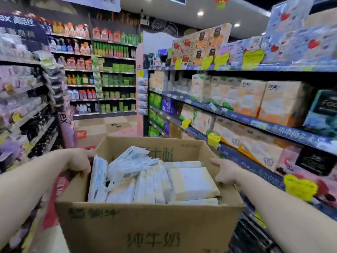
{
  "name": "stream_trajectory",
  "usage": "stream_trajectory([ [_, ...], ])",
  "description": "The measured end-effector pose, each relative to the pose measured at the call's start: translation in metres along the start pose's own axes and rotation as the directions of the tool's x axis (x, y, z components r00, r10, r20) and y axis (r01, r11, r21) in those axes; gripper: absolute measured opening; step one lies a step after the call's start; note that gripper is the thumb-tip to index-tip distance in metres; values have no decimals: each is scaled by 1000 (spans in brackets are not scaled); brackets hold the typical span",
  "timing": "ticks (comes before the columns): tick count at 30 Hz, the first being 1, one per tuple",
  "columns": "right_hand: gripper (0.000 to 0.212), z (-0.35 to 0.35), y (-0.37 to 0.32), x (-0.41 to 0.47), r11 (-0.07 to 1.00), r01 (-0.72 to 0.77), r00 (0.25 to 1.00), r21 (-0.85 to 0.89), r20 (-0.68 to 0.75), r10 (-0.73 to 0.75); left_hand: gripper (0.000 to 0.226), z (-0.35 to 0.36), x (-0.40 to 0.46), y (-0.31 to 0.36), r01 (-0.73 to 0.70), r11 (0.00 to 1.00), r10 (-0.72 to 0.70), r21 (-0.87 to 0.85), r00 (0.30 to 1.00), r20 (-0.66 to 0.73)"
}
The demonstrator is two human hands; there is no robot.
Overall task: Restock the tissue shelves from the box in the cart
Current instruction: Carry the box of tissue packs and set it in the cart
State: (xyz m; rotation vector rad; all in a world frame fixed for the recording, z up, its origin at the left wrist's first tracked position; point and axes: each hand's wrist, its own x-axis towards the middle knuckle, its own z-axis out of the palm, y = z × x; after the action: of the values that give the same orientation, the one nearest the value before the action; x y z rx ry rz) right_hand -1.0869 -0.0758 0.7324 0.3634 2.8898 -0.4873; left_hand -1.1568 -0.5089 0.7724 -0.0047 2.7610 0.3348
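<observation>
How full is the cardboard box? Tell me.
Nearly full: tissue packs fill the open box close to its rim.

Two bare forearms — no sleeves, watch or gloves showing — left hand [80,162] at nine o'clock, right hand [225,172] at three.

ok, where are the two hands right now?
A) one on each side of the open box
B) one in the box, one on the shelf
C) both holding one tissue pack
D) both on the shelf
A: the left hand and right hand sit at opposite side edges of the cardboard box; neither holds a tissue pack.
</observation>
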Motion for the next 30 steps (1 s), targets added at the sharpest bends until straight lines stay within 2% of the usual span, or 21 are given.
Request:
stream_trajectory([
  [4,84,-17,28,46,972,-191,977,134,-69,201,69,-40,117,64,-158,987,157,14,986,55],
  [8,82,-28,67,54,902,-367,903,226,-148,405,60,-59,196,158,-323,944,330,-70,935,131],
  [12,82,-30,117,43,801,-540,791,258,-170,588,74,-38,247,261,-500,866,492,2,853,174],
  [16,80,-21,168,35,704,-672,689,231,-152,708,72,17,286,346,-654,743,606,143,748,270],
  [19,78,-7,199,40,622,-752,622,218,-78,779,67,58,319,388,-675,724,589,144,713,382],
  [21,77,5,217,49,576,-789,585,213,-24,811,52,84,337,407,-685,709,567,170,696,440],
  [25,82,48,250,66,508,-832,537,224,93,839,48,141,374,435,-763,567,540,310,629,560],
  [28,82,90,261,78,488,-841,529,234,163,833,45,184,411,444,-797,575,553,182,544,631],
  [30,82,115,263,87,475,-845,521,246,177,835,61,214,444,444,-806,581,571,111,502,650],
])
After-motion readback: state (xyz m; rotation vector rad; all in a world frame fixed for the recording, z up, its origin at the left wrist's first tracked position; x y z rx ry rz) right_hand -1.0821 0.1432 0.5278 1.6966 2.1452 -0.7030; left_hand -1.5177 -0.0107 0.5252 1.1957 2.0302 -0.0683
